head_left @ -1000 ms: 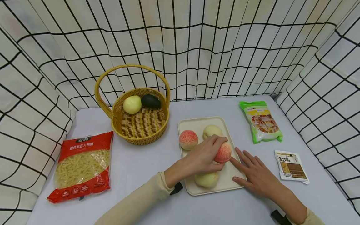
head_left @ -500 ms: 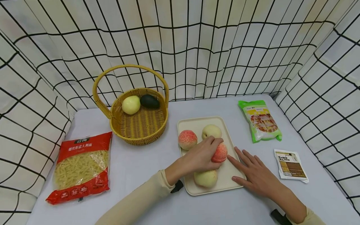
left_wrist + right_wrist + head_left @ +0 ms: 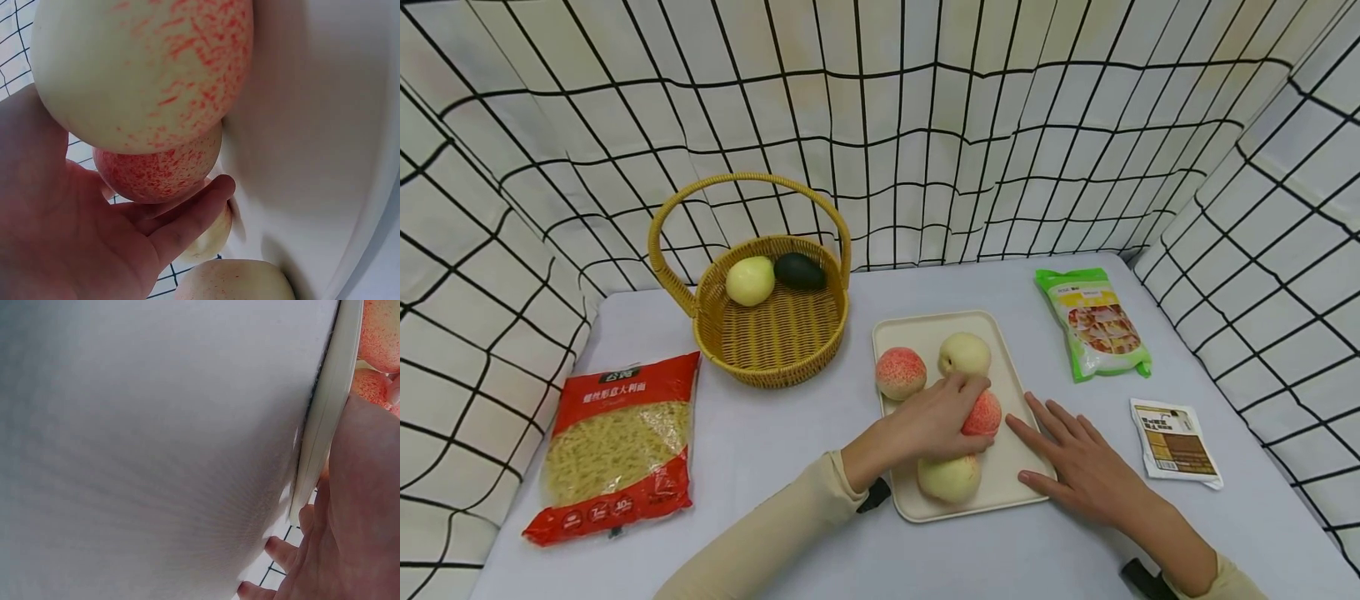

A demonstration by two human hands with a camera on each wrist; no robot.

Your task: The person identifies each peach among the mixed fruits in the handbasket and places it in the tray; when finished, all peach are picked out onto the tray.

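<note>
My left hand (image 3: 936, 421) curls over a red-speckled peach (image 3: 983, 414) at the middle of a cream tray (image 3: 1011, 492). In the left wrist view my fingers cup this peach (image 3: 159, 172), and a pale peach (image 3: 144, 69) fills the near side. Three other peaches share the tray: one pink (image 3: 901, 372) at its left, one pale (image 3: 965, 354) farther back, and one pale (image 3: 950, 479) at the front. My right hand (image 3: 1078, 462) lies with spread, straight fingers on the tray's right edge; the right wrist view shows it along the rim (image 3: 325, 412).
A wicker basket (image 3: 767, 371) with a tall handle stands back left, holding a pale round fruit (image 3: 750, 281) and a dark green oval one (image 3: 800, 271). A red pasta bag (image 3: 617, 446) lies left. To the right lie a green food bag (image 3: 1096, 325) and a small white packet (image 3: 1176, 443).
My left hand and the peach in it have shifted slightly left over the tray. The right hand has stayed at the tray's edge.
</note>
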